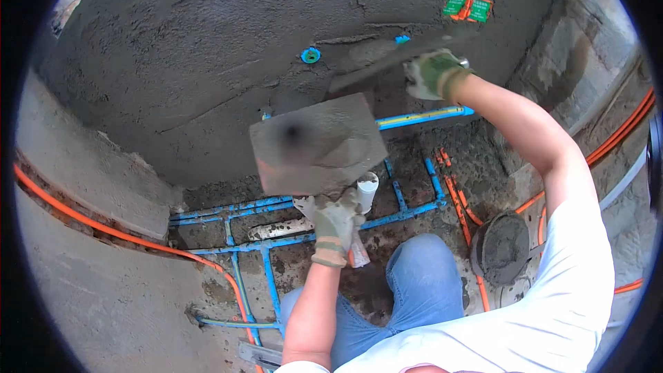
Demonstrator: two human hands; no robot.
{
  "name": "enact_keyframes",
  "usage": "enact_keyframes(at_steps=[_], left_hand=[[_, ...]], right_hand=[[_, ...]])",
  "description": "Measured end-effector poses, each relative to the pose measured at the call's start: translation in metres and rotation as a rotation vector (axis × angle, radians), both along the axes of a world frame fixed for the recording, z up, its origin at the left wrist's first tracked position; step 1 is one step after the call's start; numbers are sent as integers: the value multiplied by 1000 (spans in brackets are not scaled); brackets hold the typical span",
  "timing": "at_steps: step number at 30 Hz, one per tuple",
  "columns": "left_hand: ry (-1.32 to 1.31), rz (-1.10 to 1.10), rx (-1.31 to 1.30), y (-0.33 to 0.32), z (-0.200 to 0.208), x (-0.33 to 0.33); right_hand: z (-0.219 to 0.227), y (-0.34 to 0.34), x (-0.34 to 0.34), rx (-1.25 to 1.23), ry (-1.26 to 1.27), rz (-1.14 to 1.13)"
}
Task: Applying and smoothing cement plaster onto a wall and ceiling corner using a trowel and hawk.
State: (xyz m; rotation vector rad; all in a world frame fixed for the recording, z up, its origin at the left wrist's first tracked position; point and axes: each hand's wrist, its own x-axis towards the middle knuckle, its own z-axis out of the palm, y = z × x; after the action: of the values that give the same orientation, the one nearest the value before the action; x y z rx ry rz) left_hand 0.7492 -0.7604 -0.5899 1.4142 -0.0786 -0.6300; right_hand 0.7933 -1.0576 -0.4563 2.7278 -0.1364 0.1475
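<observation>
My left hand (pixel 336 222), in a mortar-stained glove, is closed under a flat rectangular plasterer's hawk (pixel 321 148). Some wet grey mortar lies on the hawk's face, and its grip is mostly hidden by my fingers. Farther up and to the right, my gloved right hand (pixel 436 74) is wrapped round the handle of a plastering trowel (pixel 387 62). Motion smears the trowel's long blade, which lies along the wet mortar wall (pixel 207 48). Near the blade, a round blue-rimmed pipe outlet (pixel 311 55) and a smaller blue fitting (pixel 402 39) show in the wall.
Blue water pipes (pixel 276 242) cross the floor beneath the hawk, beside an upright white pipe (pixel 367 190). Orange conduits (pixel 124 231) run along both sides. A round bucket of mortar (pixel 503 249) stands right of my knee. Green covers (pixel 467 8) sit high on the wall.
</observation>
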Motion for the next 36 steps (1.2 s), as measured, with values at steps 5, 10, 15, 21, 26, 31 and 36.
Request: enact_keyframes(at_steps=[5, 10, 15, 21, 26, 31, 36], left_hand=[[-73, 220, -115, -8, -22, 22], [19, 167, -153, 10, -16, 31], [82, 139, -133, 14, -23, 36], [100, 157, -145, 4, -25, 34], [186, 103, -266, 9, -33, 40], [178, 218, -310, 18, -11, 36], [138, 332, -296, 25, -8, 39]], right_hand=[[23, -43, 102, -25, 256, 100], [67, -6, 103, 29, 396, -99], [109, 16, 81, 67, 475, -261], [132, 8, 66, 370, 283, -417], [162, 15, 33, 541, -51, -240], [61, 23, 5, 611, 86, -204], [0, 16, 25, 713, 105, -361]])
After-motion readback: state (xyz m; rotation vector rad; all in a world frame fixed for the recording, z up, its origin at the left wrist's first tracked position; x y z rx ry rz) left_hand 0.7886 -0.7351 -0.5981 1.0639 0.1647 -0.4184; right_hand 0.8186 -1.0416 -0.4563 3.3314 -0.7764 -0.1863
